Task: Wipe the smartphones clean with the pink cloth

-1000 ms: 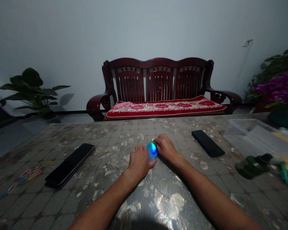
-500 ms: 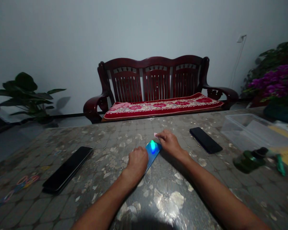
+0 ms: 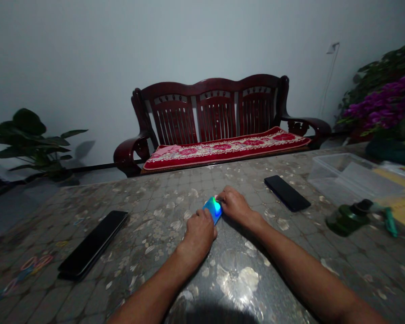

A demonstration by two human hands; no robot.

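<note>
**Steady, then work**

The left hand (image 3: 200,228) clasps the flat, glossy blue slab (image 3: 212,207) on the grey floral table (image 3: 168,189); the right hand (image 3: 235,203), fingers curled, meets its far edge, grasp unclear. Apparently surface work, likely needing firm bracing next.

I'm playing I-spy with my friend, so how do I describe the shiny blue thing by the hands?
Find the dark red bench, then the flowery table before it. Mid-table, the left hand holds a flat blue thing, with the right hand at its edge. It gleams bright blue, unlike the left phone and right phone, both black.
</note>
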